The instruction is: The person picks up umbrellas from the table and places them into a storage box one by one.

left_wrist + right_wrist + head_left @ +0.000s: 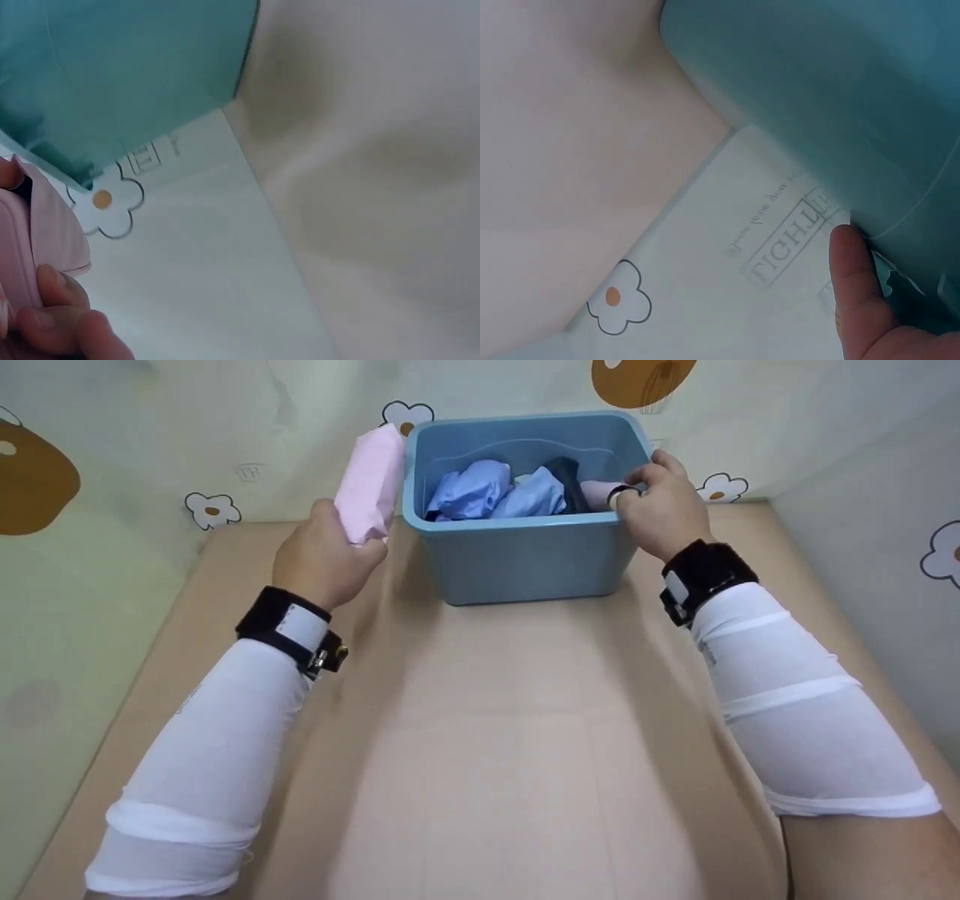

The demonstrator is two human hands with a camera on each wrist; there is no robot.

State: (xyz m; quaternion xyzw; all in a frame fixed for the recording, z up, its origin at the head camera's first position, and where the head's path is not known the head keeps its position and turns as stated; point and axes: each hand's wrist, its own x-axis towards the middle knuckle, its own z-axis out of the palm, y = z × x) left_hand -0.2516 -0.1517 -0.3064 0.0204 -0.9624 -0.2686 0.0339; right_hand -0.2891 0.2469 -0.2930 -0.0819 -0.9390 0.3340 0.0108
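My left hand point(322, 555) grips the lower end of a pink folded fabric bundle point(371, 484), raised upright just left of a blue plastic bin point(525, 559). In the left wrist view, curled fingers point(64, 315) press against the pink fabric point(56, 225). My right hand point(666, 506) grips the right rim of the bin, and the right wrist view shows one finger point(855, 277) along its outer side. Inside the bin lie crumpled light-blue fabric bundles point(472, 489), a dark one point(568, 484) and a pinkish piece point(598, 493) beside the right hand, partly hidden.
The bin stands at the back of a beige tabletop point(510, 720), close to a pale wall covering point(315, 427) with flower prints. More of this covering point(862, 495) rises along the right side.
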